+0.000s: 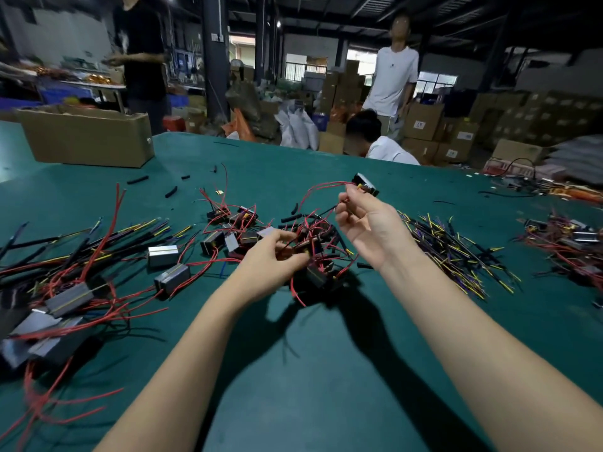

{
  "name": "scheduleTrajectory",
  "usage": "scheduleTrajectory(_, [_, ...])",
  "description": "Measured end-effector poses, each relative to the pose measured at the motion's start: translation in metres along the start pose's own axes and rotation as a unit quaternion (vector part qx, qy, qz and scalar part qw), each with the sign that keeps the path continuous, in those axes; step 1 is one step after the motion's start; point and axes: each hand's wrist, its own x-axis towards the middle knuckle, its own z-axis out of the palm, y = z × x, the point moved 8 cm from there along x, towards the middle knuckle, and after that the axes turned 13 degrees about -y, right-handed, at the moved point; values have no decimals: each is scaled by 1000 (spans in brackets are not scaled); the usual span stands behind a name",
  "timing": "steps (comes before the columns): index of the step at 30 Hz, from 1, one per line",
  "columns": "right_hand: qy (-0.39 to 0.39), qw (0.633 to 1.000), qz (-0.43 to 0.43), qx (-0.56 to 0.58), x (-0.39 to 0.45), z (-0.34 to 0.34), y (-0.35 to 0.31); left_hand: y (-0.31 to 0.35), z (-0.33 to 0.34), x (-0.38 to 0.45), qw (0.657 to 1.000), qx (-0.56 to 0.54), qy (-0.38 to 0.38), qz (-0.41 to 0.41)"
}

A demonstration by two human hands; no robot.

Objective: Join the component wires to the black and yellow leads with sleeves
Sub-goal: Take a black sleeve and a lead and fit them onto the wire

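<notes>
Left hand: the left hand (272,256) sits just left of the frame's centre, fingers curled into a tangle of small black parts (315,252) with red wires, gripping one of them; which one exactly is hard to tell.
Right hand: the right hand (363,223) is raised right of centre, palm toward the camera, thumb and forefinger pinching the red wires (321,187) of one black part (366,185) that hangs in the air above and just right of the fingertips.
Tangle: it lies on the green table (326,370) between the two hands, red wires looping out on all sides.
Black and yellow leads: a loose heap of thin black and yellow leads (456,252) lies on the table at centre right, just beside the right wrist.
Sleeves: short black sleeves (137,180) are scattered on the table in the upper left of the middle, well apart from the hands; one more (291,218) lies near the tangle.
Left side: silver-and-black blocks (163,256) with long red and black wires spread over the left of the frame.
Far right: another heap of wired parts (567,239) lies at the right edge.
Box: a cardboard box (88,138) stands on the table at upper left.
Background: two people stand and one bends low beyond the table, among stacked cartons.
</notes>
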Motion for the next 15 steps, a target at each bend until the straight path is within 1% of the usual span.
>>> scheduleTrajectory(1, [6,1000,6,0,1,-2,4,-2,0,0,999,31,9,-12])
scheduleTrajectory(3, [13,1000,20,-6,2,-4,12,-1,-1,0,998,56,32,-9])
scheduleTrajectory(7, [6,997,58,-46,4,-2,27,-2,-5,-1,998,35,56,5])
scheduleTrajectory(11, [-52,996,63,-36,7,12,18,3,-16,-6,995,-22,85,50])
scheduleTrajectory(15, [-103,994,16,18,13,28,-9,13,-18,-8,988,-70,99,98])
